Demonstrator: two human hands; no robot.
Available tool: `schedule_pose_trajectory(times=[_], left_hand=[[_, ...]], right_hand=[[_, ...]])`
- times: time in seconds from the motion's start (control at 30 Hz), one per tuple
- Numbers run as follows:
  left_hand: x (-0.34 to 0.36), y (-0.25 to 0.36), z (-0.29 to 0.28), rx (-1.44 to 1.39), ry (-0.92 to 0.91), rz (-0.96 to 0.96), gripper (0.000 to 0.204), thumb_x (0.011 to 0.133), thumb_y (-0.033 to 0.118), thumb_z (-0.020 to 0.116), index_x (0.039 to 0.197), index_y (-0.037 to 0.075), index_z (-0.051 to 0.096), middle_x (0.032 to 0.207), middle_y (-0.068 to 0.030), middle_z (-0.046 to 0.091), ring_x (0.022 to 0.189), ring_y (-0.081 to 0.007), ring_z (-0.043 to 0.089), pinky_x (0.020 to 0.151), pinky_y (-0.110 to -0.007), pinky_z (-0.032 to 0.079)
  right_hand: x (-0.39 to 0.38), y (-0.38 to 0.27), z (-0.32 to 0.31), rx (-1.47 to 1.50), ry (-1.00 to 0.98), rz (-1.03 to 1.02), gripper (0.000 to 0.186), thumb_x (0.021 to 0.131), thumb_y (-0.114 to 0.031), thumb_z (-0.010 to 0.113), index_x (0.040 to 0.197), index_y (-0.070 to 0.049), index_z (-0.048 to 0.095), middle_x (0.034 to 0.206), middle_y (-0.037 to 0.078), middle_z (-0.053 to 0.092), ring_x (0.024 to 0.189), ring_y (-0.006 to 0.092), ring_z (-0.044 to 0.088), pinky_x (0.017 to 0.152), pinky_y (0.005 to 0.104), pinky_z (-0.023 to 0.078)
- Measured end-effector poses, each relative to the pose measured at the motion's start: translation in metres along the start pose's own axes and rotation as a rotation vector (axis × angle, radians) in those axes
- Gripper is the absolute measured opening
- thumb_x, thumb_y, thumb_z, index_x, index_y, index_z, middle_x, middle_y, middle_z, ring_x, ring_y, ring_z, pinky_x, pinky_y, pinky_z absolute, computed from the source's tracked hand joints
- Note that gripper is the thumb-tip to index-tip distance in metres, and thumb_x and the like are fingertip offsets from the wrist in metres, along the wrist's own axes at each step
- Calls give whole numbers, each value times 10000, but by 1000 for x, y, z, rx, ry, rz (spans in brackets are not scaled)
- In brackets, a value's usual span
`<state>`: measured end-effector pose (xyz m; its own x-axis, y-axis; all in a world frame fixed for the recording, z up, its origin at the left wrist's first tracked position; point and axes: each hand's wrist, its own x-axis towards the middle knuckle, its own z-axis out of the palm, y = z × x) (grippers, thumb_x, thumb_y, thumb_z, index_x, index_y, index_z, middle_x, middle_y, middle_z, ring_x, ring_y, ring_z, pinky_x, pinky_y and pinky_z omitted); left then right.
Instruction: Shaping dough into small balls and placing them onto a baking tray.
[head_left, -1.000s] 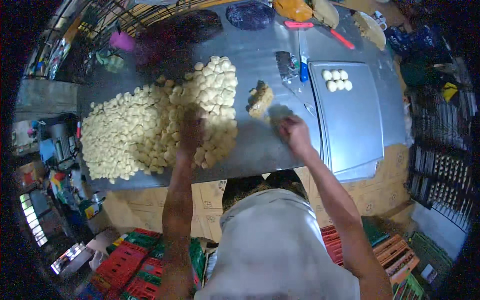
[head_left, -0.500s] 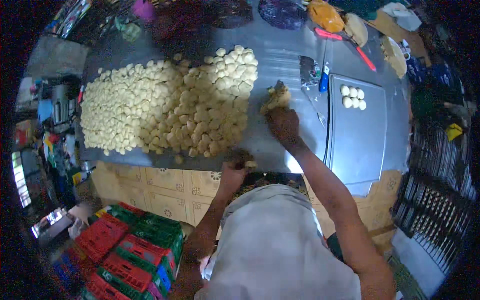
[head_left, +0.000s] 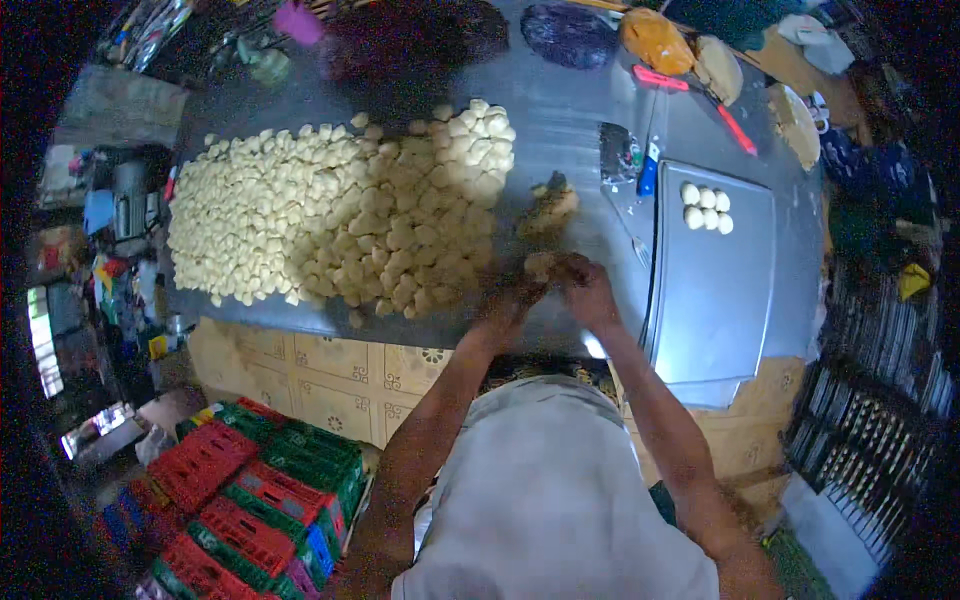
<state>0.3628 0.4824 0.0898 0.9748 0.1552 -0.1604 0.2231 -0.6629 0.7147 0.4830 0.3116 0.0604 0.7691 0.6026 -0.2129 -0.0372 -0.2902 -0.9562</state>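
Note:
My two hands meet above the metal table, close to its front edge. In my left hand is a small pale dough piece, held by closed fingers. My right hand is closed up against that piece; anything inside its fingers is hidden. Just beyond the hands lies a crumbly brownish lump, dark at its top end. A broad heap of small pale dough pieces spreads to the left. On the right, a metal tray carries two short rows of round dough balls.
A blue-handled tool, a fork and red-handled tools lie left of and beyond the tray. Orange and dark bags line the far edge. Stacked red and green crates stand at lower left, a tray rack at right.
My right hand has drawn back from the brownish lump toward me. My left hand has risen from the table edge with the dough piece, moving right to meet it.

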Motion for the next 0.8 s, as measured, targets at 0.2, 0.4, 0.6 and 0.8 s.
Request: schedule_pose_trajectory(times=[0.2,0.4,0.6,0.8], left_hand=[[1,5,-14,-310,-92,-75,310,933,151,695,1225,49,718,1124,-65,729,928,-141,654,805,-284,540],[5,8,-34,-643,-224,-166,261,967,175,680,1189,49,733,1065,-27,734,894,-124,627,796,-271,521],[7,19,-33,-612,-192,-220,236,950,152,676,1151,46,739,1007,-20,734,870,-130,629,780,-276,521],[10,26,-23,-468,-126,-302,215,922,119,674,1110,42,744,945,-18,732,847,-141,638,763,-284,525]], right_hand=[[-23,-50,18,-340,256,-321,291,876,-48,674,1151,-29,768,999,102,758,746,249,670,710,324,524],[-32,-58,12,-355,61,111,311,857,-47,692,1158,-20,766,1084,134,764,835,260,694,779,326,531],[-27,-70,9,-99,-46,302,337,847,-64,701,1177,-23,752,1131,176,749,892,279,700,833,357,534],[-20,-87,1,-109,92,57,380,853,-54,698,1231,-39,731,1159,168,742,939,296,689,857,380,530]])
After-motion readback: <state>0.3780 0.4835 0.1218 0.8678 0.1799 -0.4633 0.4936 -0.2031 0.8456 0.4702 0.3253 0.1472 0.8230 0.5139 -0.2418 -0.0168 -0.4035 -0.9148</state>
